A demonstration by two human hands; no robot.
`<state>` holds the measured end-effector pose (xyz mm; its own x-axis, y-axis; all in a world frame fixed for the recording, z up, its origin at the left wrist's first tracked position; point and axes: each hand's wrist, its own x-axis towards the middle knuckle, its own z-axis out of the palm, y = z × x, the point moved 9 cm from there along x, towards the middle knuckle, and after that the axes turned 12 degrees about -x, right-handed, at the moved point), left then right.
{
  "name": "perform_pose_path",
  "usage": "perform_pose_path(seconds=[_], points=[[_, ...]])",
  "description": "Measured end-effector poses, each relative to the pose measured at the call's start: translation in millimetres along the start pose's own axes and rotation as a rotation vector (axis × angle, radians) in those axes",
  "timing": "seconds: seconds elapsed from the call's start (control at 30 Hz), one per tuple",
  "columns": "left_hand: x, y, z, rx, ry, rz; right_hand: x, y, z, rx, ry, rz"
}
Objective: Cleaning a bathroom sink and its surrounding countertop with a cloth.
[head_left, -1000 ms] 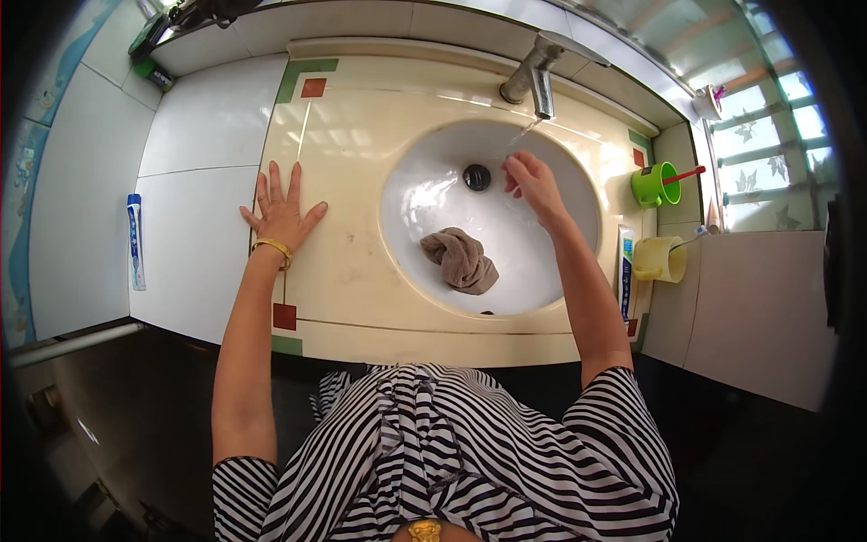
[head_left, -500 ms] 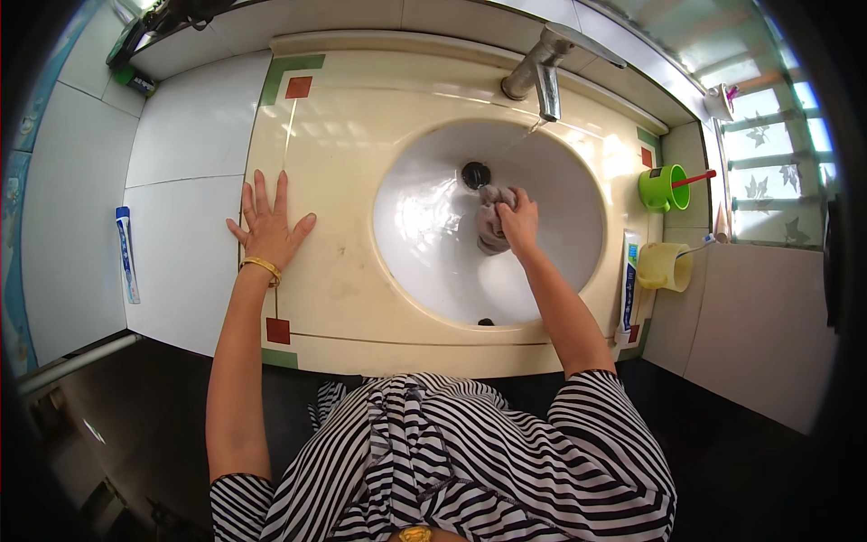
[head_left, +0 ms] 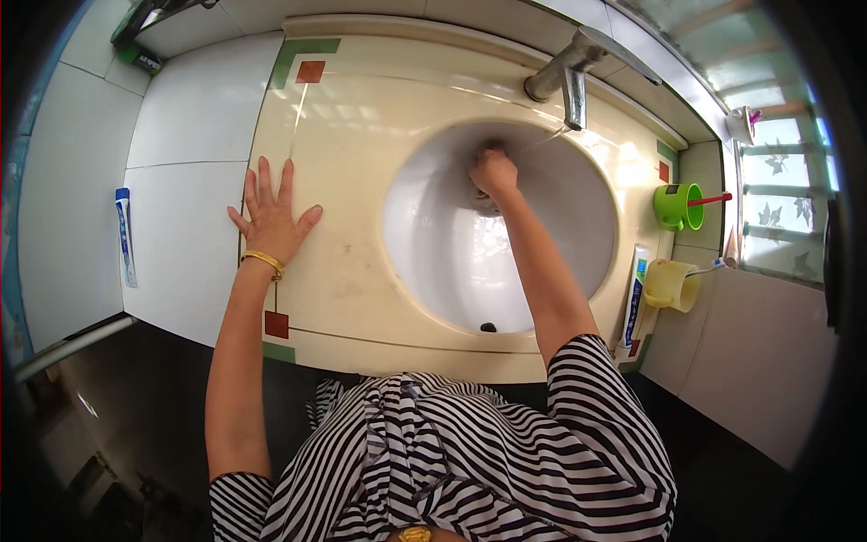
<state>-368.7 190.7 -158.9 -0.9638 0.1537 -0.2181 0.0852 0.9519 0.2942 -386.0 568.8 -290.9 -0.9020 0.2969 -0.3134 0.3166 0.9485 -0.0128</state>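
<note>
My right hand [head_left: 496, 173] is down in the white sink basin [head_left: 433, 244], closed around a wet grey-brown cloth [head_left: 485, 204]. Only a small bit of the cloth shows below the fingers; the hand covers the rest, and the drain is hidden too. From the metal faucet [head_left: 574, 90] a thin stream of water slants toward that hand. My left hand [head_left: 274, 224] lies flat at the left edge of the cream countertop [head_left: 352, 181], fingers spread, holding nothing. A gold bracelet circles its wrist.
Along the right side are a toothpaste tube [head_left: 633, 298], a green cup [head_left: 675, 207] with a red-handled brush, and a yellow cup [head_left: 670, 285] with a toothbrush. A blue-and-white tube [head_left: 125, 237] lies on the white tiles at left. A leaf-patterned window [head_left: 782, 185] is at far right.
My right hand has moved farther into the basin with the cloth, over the drain area. The view has shifted slightly. My left hand stays on the countertop.
</note>
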Motion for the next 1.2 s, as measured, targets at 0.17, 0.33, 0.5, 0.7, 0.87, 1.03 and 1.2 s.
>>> perform_pose_path(seconds=[0.17, 0.33, 0.5, 0.7, 0.87, 1.03, 1.2], points=[[0.4, -5.0, 2.7, 0.006, -0.024, -0.017, -29.6, -8.9, -18.5, -0.155, 0.214, -0.318], [1.1, -6.9, 2.0, 0.008, 0.002, 0.005, -45.2, 14.4, -39.0, -0.208, 0.38, -0.27], [2.4, -2.7, 3.1, -0.026, -0.027, 0.007, -38.8, 47.1, -16.7, -0.19, 0.091, 0.077], [1.0, -2.7, 2.0, -0.011, -0.011, 0.009, -65.0, 44.1, 12.2, -0.002, -0.172, 0.203], [0.5, -7.8, 2.5, 0.002, 0.001, -0.006, -95.2, 26.6, 23.7, 0.307, -0.361, -0.087], [2.5, -1.3, 4.2, -0.002, 0.001, 0.015, -62.8, 52.8, 5.5, 0.098, -0.136, -0.154], [2.3, -4.6, 4.0, -0.021, -0.026, -0.02, -54.4, 44.9, 13.9, -0.359, -0.017, -0.125]])
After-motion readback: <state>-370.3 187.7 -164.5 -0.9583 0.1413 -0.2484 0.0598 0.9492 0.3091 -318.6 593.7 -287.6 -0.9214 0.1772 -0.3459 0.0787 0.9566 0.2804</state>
